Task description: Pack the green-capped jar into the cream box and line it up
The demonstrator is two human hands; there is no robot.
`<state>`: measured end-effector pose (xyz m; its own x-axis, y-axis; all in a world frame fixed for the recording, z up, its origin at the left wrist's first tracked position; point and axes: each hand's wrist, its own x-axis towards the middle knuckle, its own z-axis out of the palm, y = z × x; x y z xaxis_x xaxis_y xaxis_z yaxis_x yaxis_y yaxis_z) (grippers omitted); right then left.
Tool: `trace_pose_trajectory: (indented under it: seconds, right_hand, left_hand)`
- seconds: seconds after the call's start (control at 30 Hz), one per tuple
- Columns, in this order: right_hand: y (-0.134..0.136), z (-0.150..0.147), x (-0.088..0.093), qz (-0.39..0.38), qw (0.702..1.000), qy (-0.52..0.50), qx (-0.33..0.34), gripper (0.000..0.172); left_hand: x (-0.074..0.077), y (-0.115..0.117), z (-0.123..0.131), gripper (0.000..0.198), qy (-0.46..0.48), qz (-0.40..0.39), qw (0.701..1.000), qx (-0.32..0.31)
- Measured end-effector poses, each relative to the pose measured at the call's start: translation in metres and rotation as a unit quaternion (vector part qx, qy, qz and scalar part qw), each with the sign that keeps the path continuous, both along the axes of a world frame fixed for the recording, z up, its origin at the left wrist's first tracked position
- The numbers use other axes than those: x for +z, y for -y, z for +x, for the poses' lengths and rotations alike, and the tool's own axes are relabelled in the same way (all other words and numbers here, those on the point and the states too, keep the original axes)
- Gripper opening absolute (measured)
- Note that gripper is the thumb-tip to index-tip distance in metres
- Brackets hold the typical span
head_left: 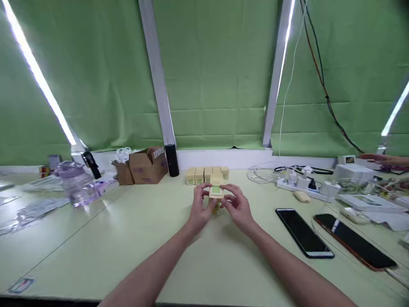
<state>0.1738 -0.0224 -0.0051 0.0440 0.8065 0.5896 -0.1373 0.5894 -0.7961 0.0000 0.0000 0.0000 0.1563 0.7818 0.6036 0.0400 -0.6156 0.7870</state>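
My left hand [202,207] and my right hand [238,209] grip a small cream cardboard box [217,196] from both sides, above the middle of the table. A green square label shows on the box's face. Just below the box, between my fingers, is a small yellowish, see-through item [216,207]; its kind is too small to tell. Behind my hands stands a row of several similar cream boxes [200,174] with green labels, partly hidden by the held one.
Two phones [304,232] lie on the right, near a white power strip [303,187] with plugs and cables. An open brown carton [148,165], a black cylinder [171,160] and a purple jug [76,183] stand at the back left. Another person's hand [381,159] reaches in at far right.
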Motion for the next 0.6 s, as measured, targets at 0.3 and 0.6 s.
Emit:
trace_pose_trajectory:
  seconds: [0.3, 0.6]
  right_hand:
    - [-0.0018, -0.0013, -0.0019, -0.011, 1.0, -0.005, 0.008, 0.041]
    - [-0.0007, -0.0018, -0.0005, -0.016, 1.0, 0.004, -0.002, 0.038]
  left_hand:
    - [0.0014, 0.0006, 0.0012, 0.045, -0.003, 0.017, 0.999, 0.031]
    - [-0.001, -0.0008, 0.0029, 0.039, -0.015, 0.021, 0.998, 0.055]
